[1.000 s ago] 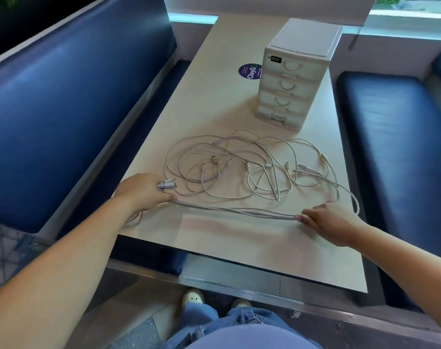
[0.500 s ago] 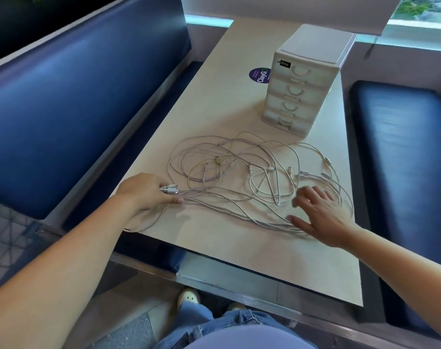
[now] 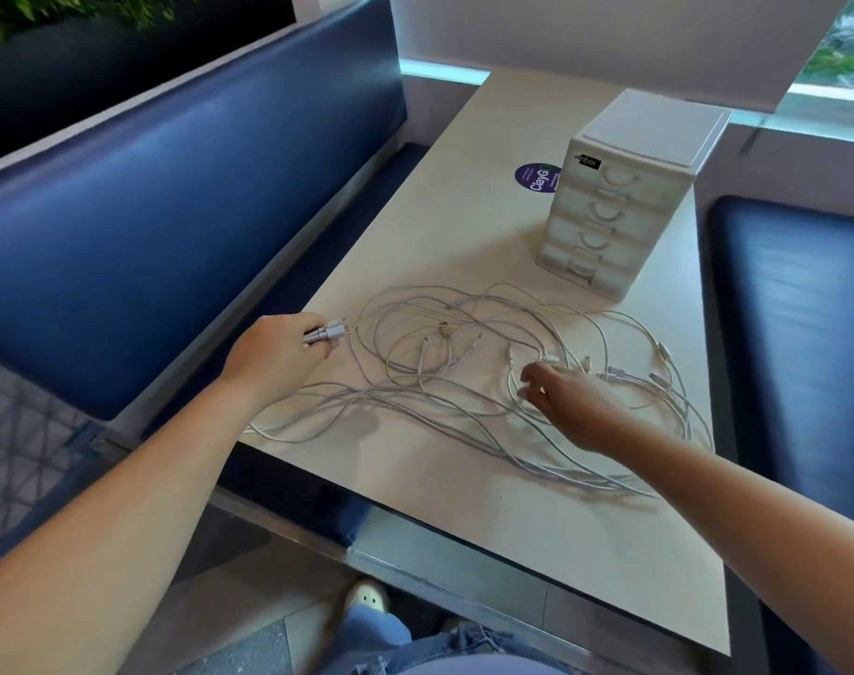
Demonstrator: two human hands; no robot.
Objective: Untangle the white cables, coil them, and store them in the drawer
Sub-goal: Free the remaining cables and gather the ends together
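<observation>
A tangle of white cables (image 3: pixel 468 372) is spread across the near half of the beige table (image 3: pixel 444 226). My left hand (image 3: pixel 274 355) grips a bundle of cable plugs (image 3: pixel 330 329) at the tangle's left side, a little above the tabletop. My right hand (image 3: pixel 568 404) reaches into the middle of the tangle, its fingers loosely extended over a loop and a plug; I cannot tell whether it pinches a cable. A white four-drawer plastic chest (image 3: pixel 624 192) stands farther back on the right with all drawers closed.
A round purple sticker (image 3: pixel 537 177) lies on the table left of the chest. Blue padded benches (image 3: pixel 171 202) flank the table on both sides. The table's near edge (image 3: pixel 464 523) is just above my knees.
My left hand lifted the plug bundle and moved it back and left. My right hand let go of the stretched cable and reached forward into the tangle. The cables went slack.
</observation>
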